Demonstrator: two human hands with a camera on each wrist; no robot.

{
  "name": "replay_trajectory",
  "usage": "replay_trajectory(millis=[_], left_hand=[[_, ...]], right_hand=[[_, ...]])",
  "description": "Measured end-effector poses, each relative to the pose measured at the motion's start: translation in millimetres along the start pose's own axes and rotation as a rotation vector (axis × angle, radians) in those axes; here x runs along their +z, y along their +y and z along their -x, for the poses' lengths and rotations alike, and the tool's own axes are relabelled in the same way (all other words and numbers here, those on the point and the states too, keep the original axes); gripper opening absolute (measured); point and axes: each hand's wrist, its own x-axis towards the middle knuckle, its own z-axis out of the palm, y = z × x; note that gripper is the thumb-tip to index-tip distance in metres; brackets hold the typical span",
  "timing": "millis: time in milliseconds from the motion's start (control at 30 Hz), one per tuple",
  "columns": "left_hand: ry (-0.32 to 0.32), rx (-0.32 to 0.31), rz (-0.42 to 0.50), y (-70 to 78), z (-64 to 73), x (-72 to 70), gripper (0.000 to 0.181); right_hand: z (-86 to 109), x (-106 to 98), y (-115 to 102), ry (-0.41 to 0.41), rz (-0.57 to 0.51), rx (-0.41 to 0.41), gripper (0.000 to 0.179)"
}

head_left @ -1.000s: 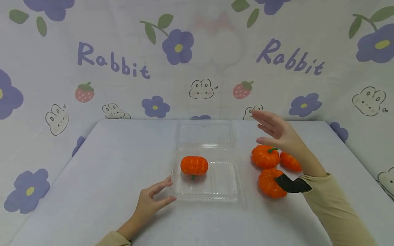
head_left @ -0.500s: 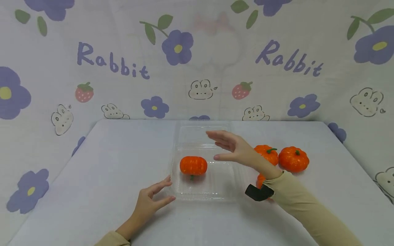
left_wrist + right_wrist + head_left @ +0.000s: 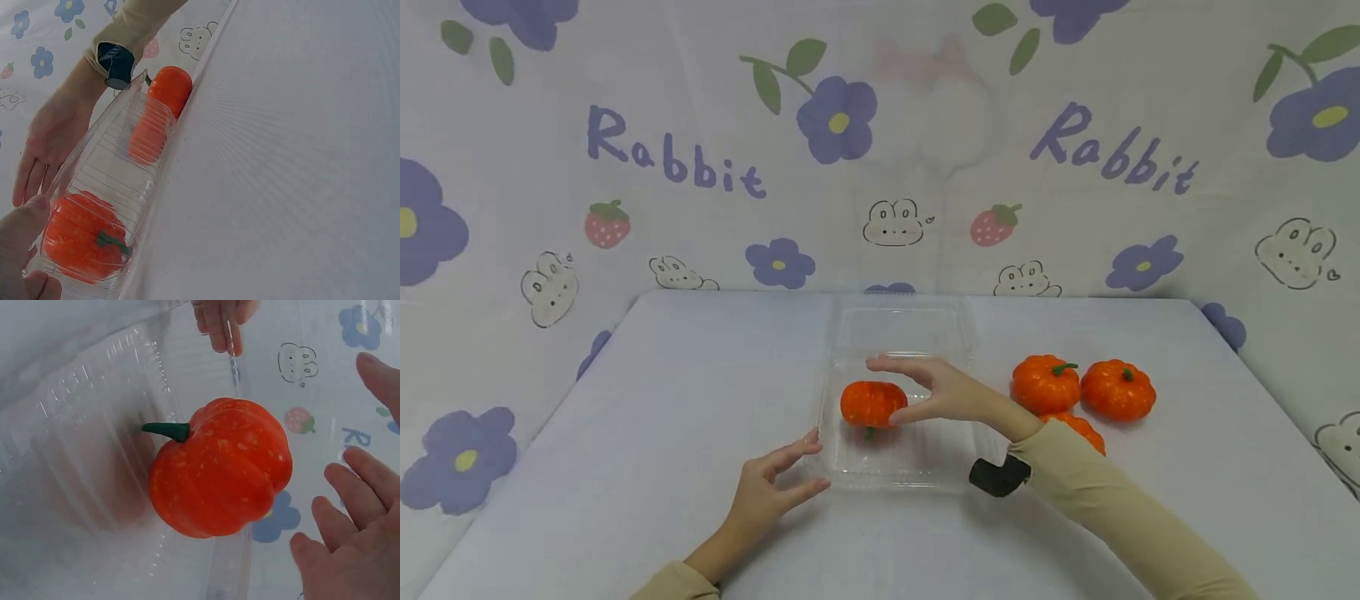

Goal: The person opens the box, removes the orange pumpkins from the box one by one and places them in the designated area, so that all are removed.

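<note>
A small orange toy pumpkin (image 3: 871,405) with a green stem lies on its side in the left part of a clear plastic clamshell box (image 3: 940,467). My right hand (image 3: 936,392) hovers over the box, thumb and fingers spread around the pumpkin's right side. In the right wrist view a gap shows between those fingers (image 3: 340,531) and the pumpkin (image 3: 228,472). With its fingertips spread, my left hand (image 3: 767,487) touches the box's left edge. The left wrist view shows its thumb (image 3: 25,225) against the clear wall.
To the box's right, three more toy pumpkins stand close together: one nearer the box (image 3: 1045,383), one farther right (image 3: 1117,390), and a front one (image 3: 1078,429) partly behind my right sleeve. The box's lid (image 3: 898,329) lies folded back toward the patterned cloth (image 3: 940,167).
My right hand has come left and down from above the right-hand pumpkins to the one in the box. My left hand and the pumpkins stay where they were.
</note>
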Motion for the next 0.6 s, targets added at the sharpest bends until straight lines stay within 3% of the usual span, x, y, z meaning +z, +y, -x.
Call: replay_trajectory(millis=[367,600], left_hand=[[0.016,0.030,-0.016,-2.5,9.2,6.0,0.037],[0.025,0.057,-0.009,-6.1,16.8,10.3,0.038]], right_hand=[[1.4,8,18,-0.125,0.125,-0.002,0.059],[4.1,13,19,-0.111,0.204,0.023,0.060]])
